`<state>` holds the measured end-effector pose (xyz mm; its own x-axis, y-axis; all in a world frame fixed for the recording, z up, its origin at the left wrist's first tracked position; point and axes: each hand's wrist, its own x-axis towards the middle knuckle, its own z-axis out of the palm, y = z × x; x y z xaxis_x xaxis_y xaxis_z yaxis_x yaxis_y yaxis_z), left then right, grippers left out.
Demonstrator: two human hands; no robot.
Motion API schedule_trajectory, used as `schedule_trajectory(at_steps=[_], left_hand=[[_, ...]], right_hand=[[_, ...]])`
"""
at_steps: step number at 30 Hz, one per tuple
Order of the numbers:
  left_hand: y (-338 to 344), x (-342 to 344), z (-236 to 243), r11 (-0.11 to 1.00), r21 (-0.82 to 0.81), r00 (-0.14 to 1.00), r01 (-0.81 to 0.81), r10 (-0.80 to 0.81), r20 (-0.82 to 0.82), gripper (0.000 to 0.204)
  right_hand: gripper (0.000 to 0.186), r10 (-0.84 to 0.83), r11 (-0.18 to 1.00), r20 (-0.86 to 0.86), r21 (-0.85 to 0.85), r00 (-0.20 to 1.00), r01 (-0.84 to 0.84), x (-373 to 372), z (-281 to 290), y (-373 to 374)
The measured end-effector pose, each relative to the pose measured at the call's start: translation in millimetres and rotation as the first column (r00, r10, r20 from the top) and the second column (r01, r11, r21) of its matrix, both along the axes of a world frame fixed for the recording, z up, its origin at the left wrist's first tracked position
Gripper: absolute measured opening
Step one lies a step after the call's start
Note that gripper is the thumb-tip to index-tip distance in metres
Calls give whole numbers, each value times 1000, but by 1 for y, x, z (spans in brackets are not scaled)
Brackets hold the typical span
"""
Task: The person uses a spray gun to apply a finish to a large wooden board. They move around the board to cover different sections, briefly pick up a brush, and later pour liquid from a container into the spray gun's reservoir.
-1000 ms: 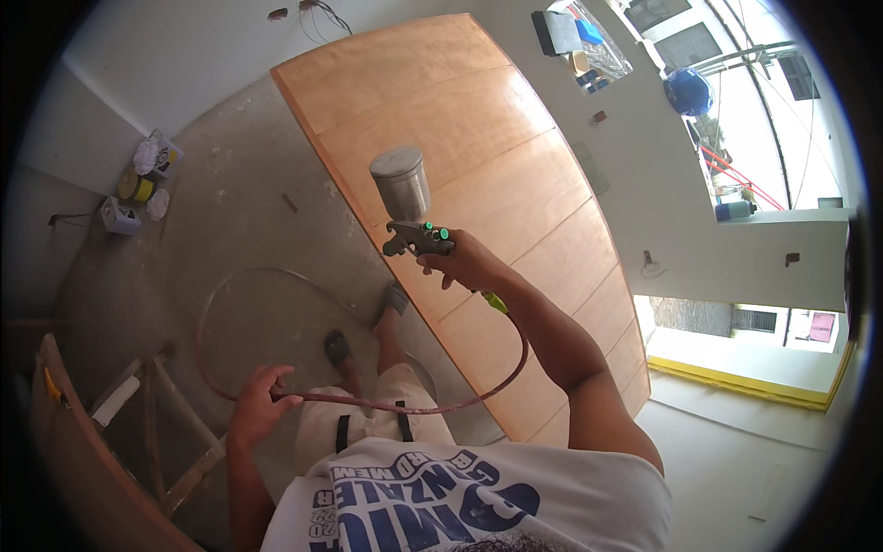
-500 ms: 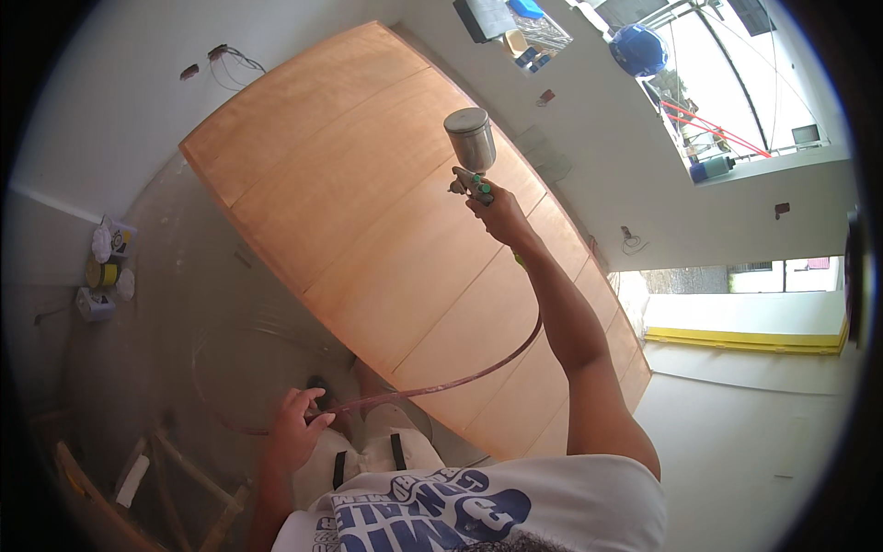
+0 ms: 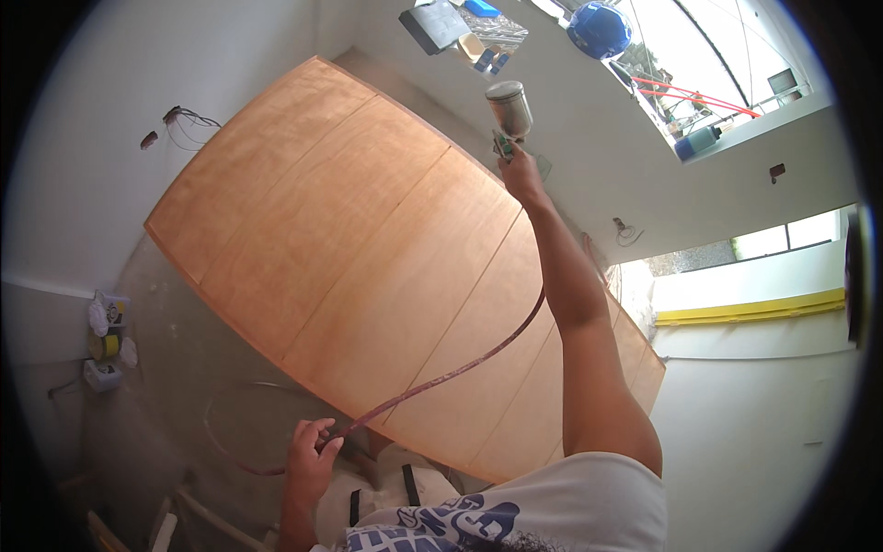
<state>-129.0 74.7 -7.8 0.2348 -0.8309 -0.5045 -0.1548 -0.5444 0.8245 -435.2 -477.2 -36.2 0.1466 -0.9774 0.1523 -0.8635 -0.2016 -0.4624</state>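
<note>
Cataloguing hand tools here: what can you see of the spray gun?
The spray gun has a small body with green parts, topped by a silver, metallic-looking cup with its lid on. The cup tilts slightly, top toward picture left. The right hand grips the gun from below. In the image it lies just past the wooden panel's far edge, against the pale wall. Its hose connection is hidden; nozzle detail is too small to tell.

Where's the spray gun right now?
In the head view, the spray gun is at upper centre-right, held in the right hand, appearing just past the wooden panel's far edge.
</note>
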Motion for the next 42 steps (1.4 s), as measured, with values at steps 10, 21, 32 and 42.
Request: schedule_trajectory(at_steps=[10, 21, 32, 42], left_hand=[[103, 21, -21, 998, 19, 997, -56, 55, 44, 42], [326, 35, -71, 995, 71, 998, -63, 63, 4, 54], [347, -25, -104, 986, -49, 982, 158, -162, -98, 50], [287, -102, 57, 734, -189, 193, -652, -81, -978, 39]], right_hand=[[47, 45, 872, 144, 477, 988, -110, 56, 55, 173], [35, 285, 640, 268, 661, 920, -391, 135, 78, 416], [39, 264, 419, 633, 604, 727, -678, 148, 133, 602], [55, 88, 547, 663, 592, 744, -592, 178, 212, 720]])
